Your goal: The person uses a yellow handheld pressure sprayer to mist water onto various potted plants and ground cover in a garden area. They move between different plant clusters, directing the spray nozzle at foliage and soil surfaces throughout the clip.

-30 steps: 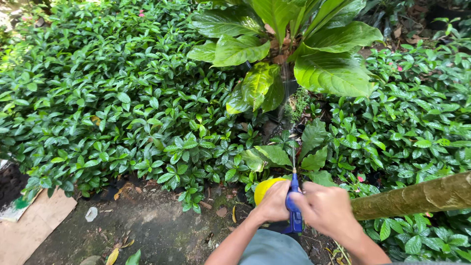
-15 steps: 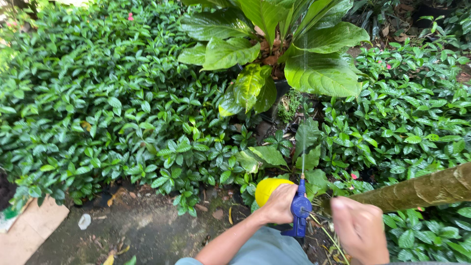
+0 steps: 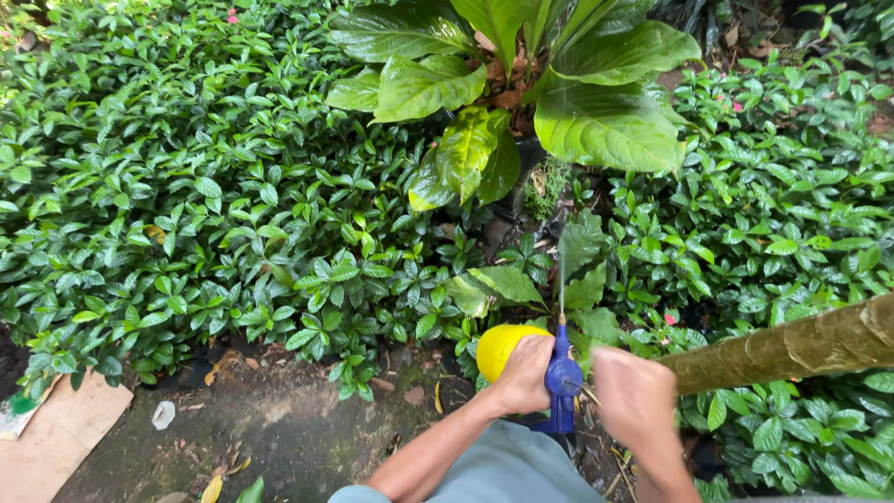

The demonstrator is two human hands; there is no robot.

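dense green shrubs; bare damp soil

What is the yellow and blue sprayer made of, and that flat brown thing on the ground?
The sprayer looks like plastic: a smooth, evenly coloured yellow tank, a glossy blue head and a small brass-coloured nozzle tip. The left hand grips it. The flat brown sheet seems to be cardboard, dull and matte.

Dense shrubs ahead; trunk rightward

Two bare forearms end in ungloved hands, and pale grey-blue cloth covers the person's lap
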